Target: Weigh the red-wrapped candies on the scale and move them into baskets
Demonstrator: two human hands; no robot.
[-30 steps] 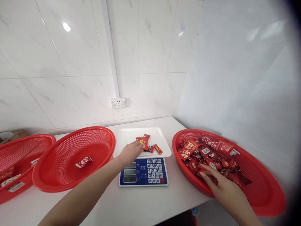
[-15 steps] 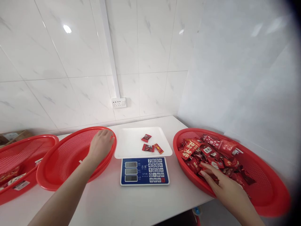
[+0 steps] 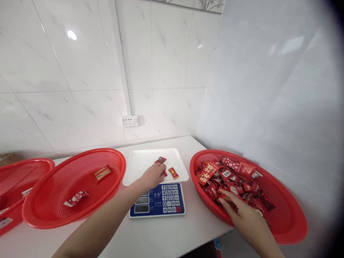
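My left hand (image 3: 153, 175) reaches over the white tray (image 3: 139, 163) of a blue-faced scale (image 3: 158, 200), its fingers curled onto a small red candy packet that is mostly hidden. Two more red packets, one (image 3: 160, 160) further back and one (image 3: 173, 172) to the right, lie on the tray. My right hand (image 3: 242, 215) rests, fingers spread, on the pile of red candy packets (image 3: 231, 175) in the red basket on the right (image 3: 282, 229).
A second red mesh basket (image 3: 72, 218) left of the scale holds two packets (image 3: 102, 173) (image 3: 76, 197). A third red basket (image 3: 16, 172) sits at the far left edge. White tiled walls close in behind and on the right, with a socket (image 3: 129, 120).
My left hand carried a packet from the tray to the middle basket, left it there, and has come back to the tray. The right hand has stayed on the pile.
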